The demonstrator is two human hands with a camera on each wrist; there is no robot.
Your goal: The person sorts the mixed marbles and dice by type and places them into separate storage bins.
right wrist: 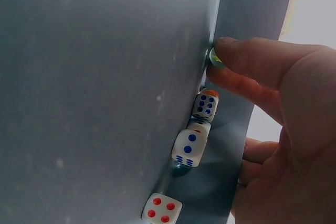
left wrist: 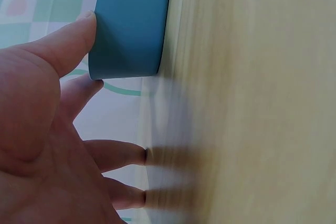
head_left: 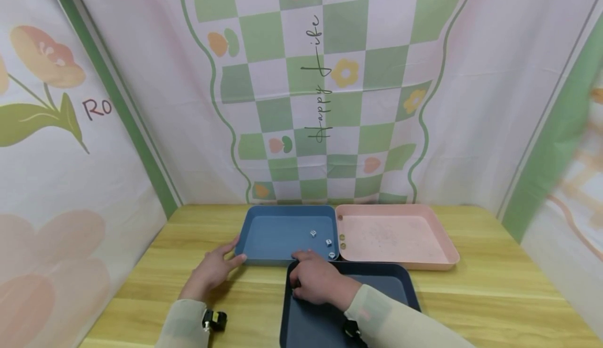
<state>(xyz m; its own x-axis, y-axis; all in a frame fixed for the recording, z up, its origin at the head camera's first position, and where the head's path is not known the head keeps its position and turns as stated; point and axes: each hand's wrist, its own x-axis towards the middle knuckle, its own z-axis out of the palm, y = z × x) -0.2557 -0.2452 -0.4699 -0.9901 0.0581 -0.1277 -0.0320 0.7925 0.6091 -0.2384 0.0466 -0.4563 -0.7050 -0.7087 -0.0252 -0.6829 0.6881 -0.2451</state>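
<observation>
In the dark tray point(head_left: 350, 332), my right hand point(head_left: 320, 280) reaches down at the far left corner. Close up, its thumb and forefinger pinch a small greenish glass marble point(right wrist: 216, 59) against the tray wall. Several white dice point(right wrist: 190, 148) with blue or red dots lie along that wall; a dark round shape beneath one is unclear. My left hand point(head_left: 212, 269) holds the near left corner of the blue tray point(head_left: 273, 238), thumb on its near side and forefinger at its left side. Two other fingertips point(left wrist: 137, 156) of that hand touch the table.
Three white dice point(head_left: 328, 243) sit toward the right side of the blue tray. Along the left wall of the pink tray point(head_left: 395, 238) are three small yellowish round pieces point(head_left: 342, 237). The trays adjoin on a wooden table point(head_left: 494, 295), with a printed curtain point(head_left: 325, 86) behind.
</observation>
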